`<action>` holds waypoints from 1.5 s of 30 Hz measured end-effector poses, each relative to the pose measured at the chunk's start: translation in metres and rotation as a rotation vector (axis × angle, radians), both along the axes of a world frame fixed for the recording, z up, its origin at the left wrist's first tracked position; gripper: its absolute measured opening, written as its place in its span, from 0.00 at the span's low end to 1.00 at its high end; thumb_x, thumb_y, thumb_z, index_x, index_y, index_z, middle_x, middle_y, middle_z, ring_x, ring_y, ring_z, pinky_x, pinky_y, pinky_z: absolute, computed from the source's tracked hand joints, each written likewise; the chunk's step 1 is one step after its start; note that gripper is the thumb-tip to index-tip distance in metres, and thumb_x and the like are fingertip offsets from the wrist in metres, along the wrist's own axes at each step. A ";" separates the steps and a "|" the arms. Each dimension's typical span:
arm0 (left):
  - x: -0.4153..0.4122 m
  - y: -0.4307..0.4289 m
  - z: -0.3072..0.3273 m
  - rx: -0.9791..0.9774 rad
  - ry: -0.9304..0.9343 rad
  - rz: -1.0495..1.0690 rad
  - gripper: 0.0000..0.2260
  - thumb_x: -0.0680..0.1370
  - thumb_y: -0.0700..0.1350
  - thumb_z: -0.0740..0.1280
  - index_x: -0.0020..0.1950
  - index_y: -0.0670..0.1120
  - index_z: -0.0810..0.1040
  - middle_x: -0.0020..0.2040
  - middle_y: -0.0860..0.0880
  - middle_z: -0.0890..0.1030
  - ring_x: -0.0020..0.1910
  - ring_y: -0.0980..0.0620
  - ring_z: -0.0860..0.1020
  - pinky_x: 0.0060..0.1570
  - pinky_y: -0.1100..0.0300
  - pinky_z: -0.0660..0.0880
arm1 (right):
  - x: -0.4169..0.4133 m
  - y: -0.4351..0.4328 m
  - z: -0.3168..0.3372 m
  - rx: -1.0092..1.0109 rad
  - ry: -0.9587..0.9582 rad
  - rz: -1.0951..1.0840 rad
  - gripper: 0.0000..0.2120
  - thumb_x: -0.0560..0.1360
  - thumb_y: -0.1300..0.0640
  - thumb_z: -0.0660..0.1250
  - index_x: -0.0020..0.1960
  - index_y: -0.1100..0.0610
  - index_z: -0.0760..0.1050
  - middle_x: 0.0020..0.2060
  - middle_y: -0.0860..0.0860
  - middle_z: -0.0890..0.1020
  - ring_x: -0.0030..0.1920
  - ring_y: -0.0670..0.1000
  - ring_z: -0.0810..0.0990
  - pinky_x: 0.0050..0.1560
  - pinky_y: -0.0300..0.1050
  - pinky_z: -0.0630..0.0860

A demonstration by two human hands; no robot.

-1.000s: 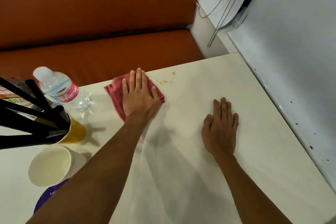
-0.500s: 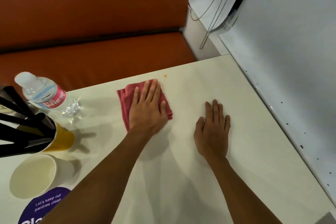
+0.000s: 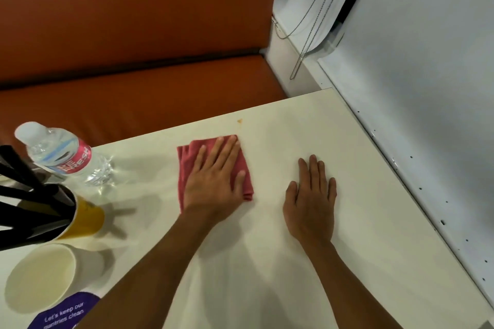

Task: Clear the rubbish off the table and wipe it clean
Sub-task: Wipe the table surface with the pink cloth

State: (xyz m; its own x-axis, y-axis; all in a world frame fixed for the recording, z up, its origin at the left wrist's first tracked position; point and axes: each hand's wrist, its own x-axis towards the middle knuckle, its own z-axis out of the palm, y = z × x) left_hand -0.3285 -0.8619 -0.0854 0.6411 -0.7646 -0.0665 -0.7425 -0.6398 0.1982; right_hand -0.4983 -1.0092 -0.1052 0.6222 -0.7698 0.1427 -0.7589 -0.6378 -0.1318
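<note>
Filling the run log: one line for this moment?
left hand flat on cloth | right hand flat on table | stain beyond cloth

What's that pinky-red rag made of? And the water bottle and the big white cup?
Rag: probably soft cloth, maybe microfibre. It looks matt and lies folded in limp layers.
Water bottle: clear plastic, glossy. You can see through it, and its crinkled wall shows bright glints.
White cup: likely paper. It looks matt, with a thin rolled rim. Whether it has a coating inside cannot be told.
</note>
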 end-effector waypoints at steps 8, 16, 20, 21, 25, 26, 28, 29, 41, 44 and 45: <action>0.041 -0.060 0.005 -0.015 -0.012 0.121 0.33 0.84 0.63 0.39 0.86 0.49 0.44 0.86 0.49 0.43 0.85 0.47 0.39 0.83 0.42 0.40 | 0.003 0.000 -0.002 0.010 -0.007 -0.016 0.29 0.84 0.48 0.47 0.85 0.52 0.58 0.85 0.52 0.56 0.85 0.52 0.52 0.83 0.59 0.53; 0.042 0.004 -0.002 -0.003 -0.004 0.006 0.32 0.85 0.64 0.38 0.87 0.51 0.46 0.86 0.52 0.47 0.85 0.50 0.42 0.83 0.43 0.44 | 0.001 0.001 0.000 0.027 -0.033 -0.012 0.29 0.85 0.48 0.46 0.85 0.51 0.58 0.85 0.51 0.56 0.85 0.52 0.52 0.83 0.60 0.54; 0.048 -0.074 0.006 -0.001 0.001 0.071 0.33 0.83 0.62 0.36 0.86 0.50 0.42 0.86 0.50 0.42 0.85 0.48 0.38 0.83 0.41 0.41 | 0.001 0.001 -0.002 0.022 -0.037 -0.005 0.29 0.84 0.48 0.47 0.85 0.51 0.58 0.85 0.52 0.56 0.85 0.52 0.51 0.83 0.60 0.53; 0.039 -0.089 0.007 0.003 0.003 0.047 0.33 0.83 0.62 0.35 0.86 0.50 0.41 0.86 0.50 0.41 0.84 0.47 0.37 0.83 0.41 0.41 | 0.000 0.001 -0.002 0.023 -0.036 -0.006 0.29 0.84 0.48 0.47 0.85 0.51 0.58 0.85 0.51 0.56 0.85 0.52 0.51 0.83 0.60 0.53; 0.023 -0.058 -0.001 0.041 0.003 -0.120 0.33 0.83 0.65 0.34 0.86 0.53 0.40 0.86 0.53 0.40 0.84 0.49 0.37 0.83 0.43 0.40 | -0.001 -0.001 -0.003 0.025 -0.034 -0.004 0.29 0.85 0.47 0.45 0.84 0.50 0.58 0.85 0.51 0.56 0.85 0.51 0.51 0.83 0.60 0.54; 0.026 -0.039 -0.002 0.033 0.002 -0.113 0.32 0.84 0.65 0.35 0.86 0.53 0.41 0.86 0.54 0.42 0.85 0.50 0.38 0.83 0.43 0.41 | -0.001 -0.002 -0.003 0.029 -0.037 -0.001 0.29 0.85 0.48 0.46 0.85 0.50 0.58 0.85 0.50 0.55 0.85 0.51 0.50 0.83 0.60 0.54; 0.043 -0.023 0.000 0.008 -0.003 -0.058 0.31 0.85 0.64 0.38 0.87 0.52 0.45 0.86 0.54 0.46 0.85 0.51 0.42 0.83 0.43 0.43 | 0.000 0.000 -0.002 0.034 -0.042 -0.005 0.29 0.85 0.48 0.46 0.85 0.50 0.58 0.85 0.50 0.55 0.85 0.50 0.49 0.83 0.60 0.54; 0.053 -0.029 0.002 0.002 -0.004 -0.028 0.32 0.85 0.63 0.38 0.87 0.52 0.46 0.86 0.53 0.47 0.85 0.51 0.42 0.83 0.43 0.43 | 0.002 0.001 -0.001 0.034 -0.047 -0.007 0.29 0.85 0.48 0.46 0.85 0.50 0.58 0.85 0.50 0.54 0.85 0.50 0.49 0.83 0.60 0.53; 0.026 0.020 -0.003 -0.015 0.036 -0.109 0.32 0.85 0.65 0.38 0.86 0.53 0.42 0.86 0.54 0.43 0.85 0.51 0.40 0.83 0.43 0.44 | 0.000 -0.001 -0.002 0.051 -0.067 0.005 0.28 0.84 0.49 0.48 0.84 0.50 0.59 0.85 0.50 0.55 0.85 0.50 0.50 0.83 0.60 0.53; 0.063 0.000 0.001 -0.022 0.008 0.059 0.33 0.84 0.65 0.37 0.87 0.51 0.45 0.86 0.51 0.45 0.85 0.49 0.41 0.83 0.42 0.44 | 0.007 0.000 0.002 0.060 -0.087 -0.003 0.29 0.84 0.49 0.47 0.84 0.50 0.59 0.85 0.50 0.56 0.85 0.51 0.50 0.83 0.60 0.52; 0.063 -0.018 -0.001 -0.024 -0.008 0.094 0.34 0.84 0.65 0.37 0.87 0.50 0.44 0.86 0.50 0.45 0.85 0.48 0.41 0.83 0.41 0.43 | 0.006 -0.001 0.002 0.059 -0.083 0.000 0.29 0.84 0.48 0.46 0.84 0.50 0.59 0.85 0.50 0.56 0.85 0.51 0.51 0.84 0.59 0.51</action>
